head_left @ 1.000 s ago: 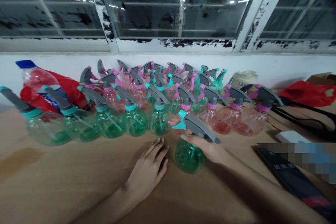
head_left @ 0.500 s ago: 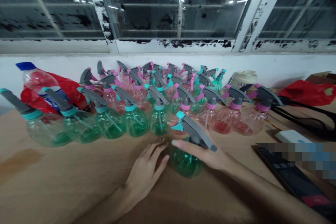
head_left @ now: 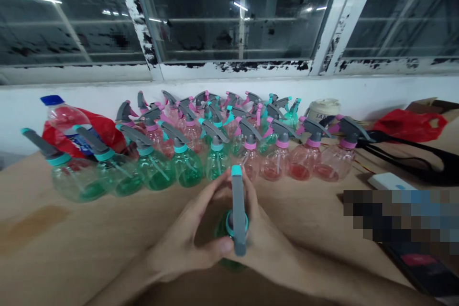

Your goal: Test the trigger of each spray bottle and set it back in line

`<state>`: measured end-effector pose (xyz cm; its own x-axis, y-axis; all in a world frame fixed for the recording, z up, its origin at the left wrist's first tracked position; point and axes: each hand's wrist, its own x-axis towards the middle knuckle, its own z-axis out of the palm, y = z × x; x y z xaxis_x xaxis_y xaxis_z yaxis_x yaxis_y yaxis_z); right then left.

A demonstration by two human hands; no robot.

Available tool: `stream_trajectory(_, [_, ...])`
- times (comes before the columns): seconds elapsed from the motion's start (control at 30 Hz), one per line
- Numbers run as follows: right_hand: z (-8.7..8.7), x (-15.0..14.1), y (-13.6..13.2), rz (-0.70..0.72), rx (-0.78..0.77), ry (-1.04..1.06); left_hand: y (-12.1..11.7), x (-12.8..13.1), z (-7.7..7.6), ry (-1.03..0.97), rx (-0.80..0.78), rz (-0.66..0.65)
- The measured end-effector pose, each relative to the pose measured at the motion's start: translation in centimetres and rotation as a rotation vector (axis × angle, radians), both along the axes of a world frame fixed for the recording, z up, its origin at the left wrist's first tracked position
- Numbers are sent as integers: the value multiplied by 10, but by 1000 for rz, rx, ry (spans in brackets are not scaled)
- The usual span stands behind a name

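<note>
A green spray bottle (head_left: 238, 215) with a grey and turquoise trigger head stands near the front of the table, its nozzle pointing away from me. My left hand (head_left: 182, 234) curves round its left side, the thumb at the turquoise collar and the fingers reaching to the far side. Along the right side wraps my right hand (head_left: 268, 234), closed on the bottle, its fingertips partly hidden behind the head. Just beyond, a front row holds several green spray bottles (head_left: 189, 167) at left and several pink spray bottles (head_left: 274, 165) at right.
More spray bottles crowd behind that row. A plastic bottle with a blue cap (head_left: 59, 110) leans on a red bag (head_left: 107, 129) at left. At right lie a phone (head_left: 419, 263), a white box (head_left: 390, 181), a black strap (head_left: 405, 153) and another red bag (head_left: 398, 124).
The green spray bottle has turned so its nozzle points away instead of left. My left hand has moved from beside it onto it. The view has shifted slightly.
</note>
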<state>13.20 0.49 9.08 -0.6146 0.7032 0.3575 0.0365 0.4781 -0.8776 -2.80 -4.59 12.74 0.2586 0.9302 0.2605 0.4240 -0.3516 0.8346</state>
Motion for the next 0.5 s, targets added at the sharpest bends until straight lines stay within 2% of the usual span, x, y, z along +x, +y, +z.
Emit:
stream_trajectory(0.1, [-3, -7, -5, -4, -60, 68, -8, 1, -1, 0, -38, -45])
stream_trajectory(0.17, [-4, -13, -6, 7, -54, 93, -11, 4, -1, 56, -5, 54])
stream_trajectory(0.27, [-4, -23, -7, 39, -27, 116, -8, 8, 3, 131, 84, 286])
stream_trajectory(0.33, [-5, -29, -7, 34, -24, 85, -5, 10, 6, 136, 107, 382])
stream_trajectory(0.5, [-15, -27, -9, 117, 25, 10, -1, 15, 6, 9, 142, 475])
